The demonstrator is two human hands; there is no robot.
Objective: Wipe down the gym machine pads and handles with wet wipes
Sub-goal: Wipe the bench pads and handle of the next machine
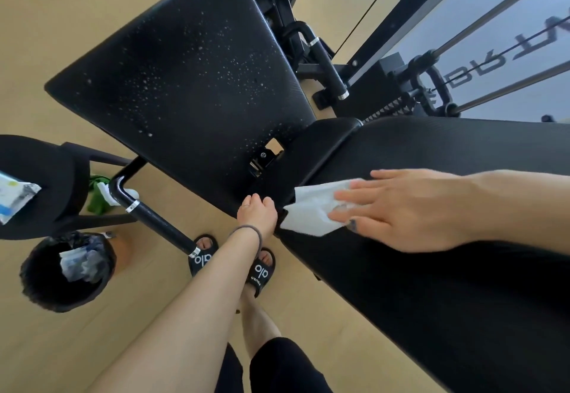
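A black seat pad (185, 78), speckled with droplets, fills the upper middle. A long black back pad (431, 269) runs from the centre to the lower right. My right hand (407, 210) lies flat with spread fingers on a white wet wipe (311, 210), pressing it onto the back pad near the gap between the pads. My left hand (257, 212) grips the near edge of the seat pad just left of the wipe. A black handle bar (154, 220) with silver rings juts out at the lower left of the seat.
A wet wipe pack (14, 198) rests on a round black pad (46, 158) at the left. Below it stands a black bin (64, 272) holding used wipes. A green cloth (97, 198) lies on the wooden floor. The machine frame, cables and handles (327, 62) crowd the upper right.
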